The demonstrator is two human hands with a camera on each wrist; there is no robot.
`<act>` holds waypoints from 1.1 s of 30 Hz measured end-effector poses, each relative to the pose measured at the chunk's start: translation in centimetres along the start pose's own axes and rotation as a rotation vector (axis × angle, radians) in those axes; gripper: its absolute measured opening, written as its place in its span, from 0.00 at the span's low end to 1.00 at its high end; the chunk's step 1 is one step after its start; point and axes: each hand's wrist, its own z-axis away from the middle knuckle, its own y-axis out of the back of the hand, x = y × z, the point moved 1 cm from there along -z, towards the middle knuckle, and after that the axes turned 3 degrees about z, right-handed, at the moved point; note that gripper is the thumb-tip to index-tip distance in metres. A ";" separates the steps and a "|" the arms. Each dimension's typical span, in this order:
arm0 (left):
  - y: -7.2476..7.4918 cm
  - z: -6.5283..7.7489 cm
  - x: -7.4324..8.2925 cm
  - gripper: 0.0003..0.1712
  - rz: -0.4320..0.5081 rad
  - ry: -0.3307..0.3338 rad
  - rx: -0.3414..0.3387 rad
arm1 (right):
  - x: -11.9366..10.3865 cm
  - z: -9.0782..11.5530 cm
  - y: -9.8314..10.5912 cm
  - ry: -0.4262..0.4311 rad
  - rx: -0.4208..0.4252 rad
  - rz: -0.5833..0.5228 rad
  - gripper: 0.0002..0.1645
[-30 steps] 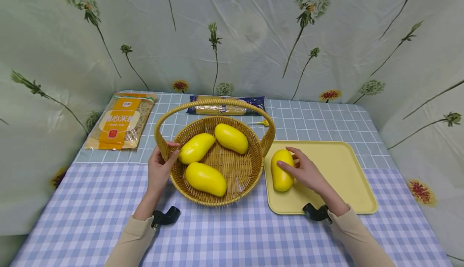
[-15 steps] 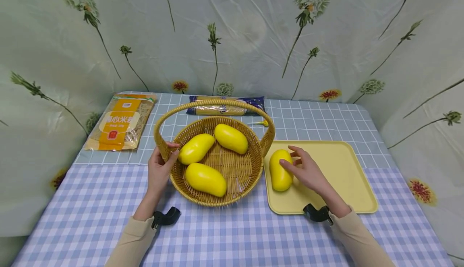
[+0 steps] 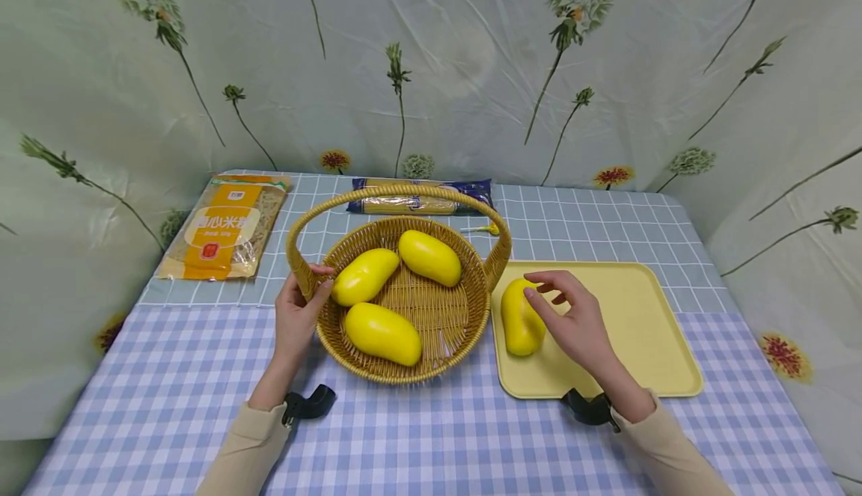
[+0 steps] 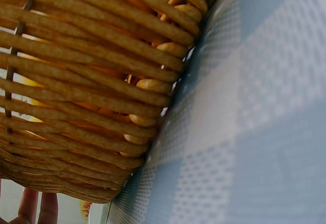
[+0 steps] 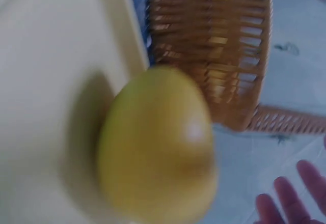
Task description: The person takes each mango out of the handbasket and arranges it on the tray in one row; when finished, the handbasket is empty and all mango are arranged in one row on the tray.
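A round wicker basket (image 3: 441,309) with a tall arched handle stands mid-table in the head view. Three yellow mangoes lie inside: one at the left (image 3: 366,277), another at the back (image 3: 429,257), the third at the front (image 3: 382,333). My left hand (image 3: 296,313) grips the basket's left side at the foot of the handle; the left wrist view shows its woven wall (image 4: 76,86) close up. On the yellow tray (image 3: 626,331) lies another mango (image 3: 521,324). My right hand (image 3: 572,316) hovers over its right side, fingers loose and holding nothing; the right wrist view shows those fingers (image 5: 290,203) apart from the mango.
An orange-labelled food bag (image 3: 218,227) lies at the back left. Behind the basket is a long blue-ended packet (image 3: 417,198), with a small yellow utensil-like item (image 3: 490,229) near it. A flower-printed curtain (image 3: 458,69) borders the checked tablecloth (image 3: 431,436).
My right hand has let go of the mango on the tray and lifted slightly away to the right. The left hand and basket stay as they were.
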 end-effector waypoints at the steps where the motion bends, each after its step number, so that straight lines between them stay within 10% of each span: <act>1: 0.1 0.0 -0.2 0.12 0.000 -0.001 0.001 | -0.6 -0.1 0.0 0.029 0.015 -0.009 0.14; 19: 0.3 -0.1 -0.5 0.12 0.005 -0.019 -0.001 | -7.6 -2.5 -3.1 0.449 -0.126 -0.171 0.10; 33: 0.3 -0.1 -0.6 0.13 -0.008 -0.010 0.004 | -12.0 -5.2 -5.6 0.445 -0.469 0.094 0.12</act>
